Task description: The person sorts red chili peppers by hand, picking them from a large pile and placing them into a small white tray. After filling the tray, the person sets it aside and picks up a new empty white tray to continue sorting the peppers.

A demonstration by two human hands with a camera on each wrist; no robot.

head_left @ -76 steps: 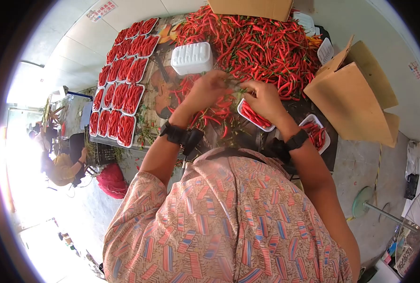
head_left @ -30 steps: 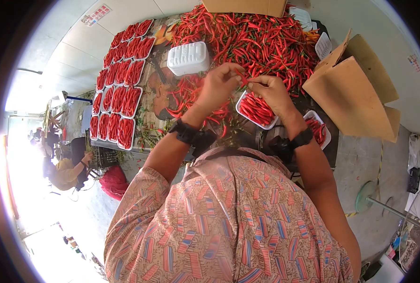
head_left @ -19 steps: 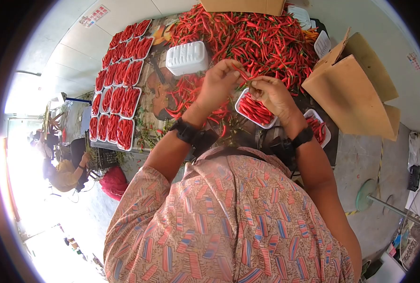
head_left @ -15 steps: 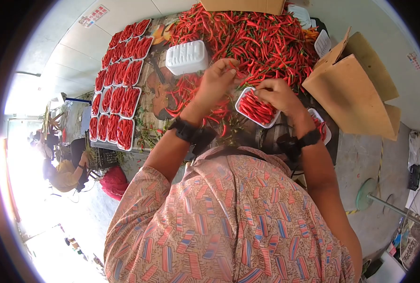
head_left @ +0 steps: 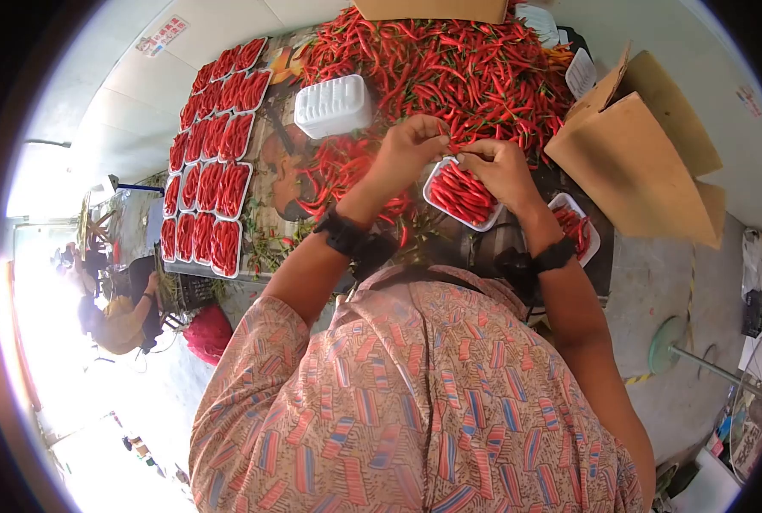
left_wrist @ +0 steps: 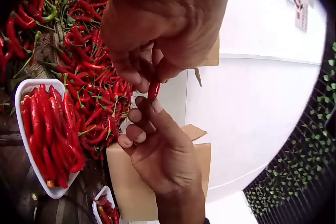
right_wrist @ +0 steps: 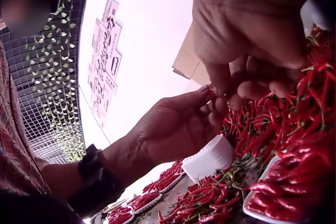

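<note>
White tray (left_wrist: 32,84) heaped with red chillies (left_wrist: 48,134); more filled trays (head_left: 240,246) in rows, left; hands (head_left: 406,156) (head_left: 502,173) pinch single chilli (left_wrist: 154,90).

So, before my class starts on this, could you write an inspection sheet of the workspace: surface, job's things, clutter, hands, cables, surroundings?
Surface: table, patterned at the left, largely covered.
Job's things: one red chili, held up; a tray of chilies near it; a large pile of chilies behind; rows of filled trays at the left; upturned white trays between.
Clutter: green stems scattered; open cardboard box at the right.
Hands: left hand and right hand both pinch the red chili.
Cables: nothing seen clearly.
Surroundings: another person, red sack, standing fan.
</note>
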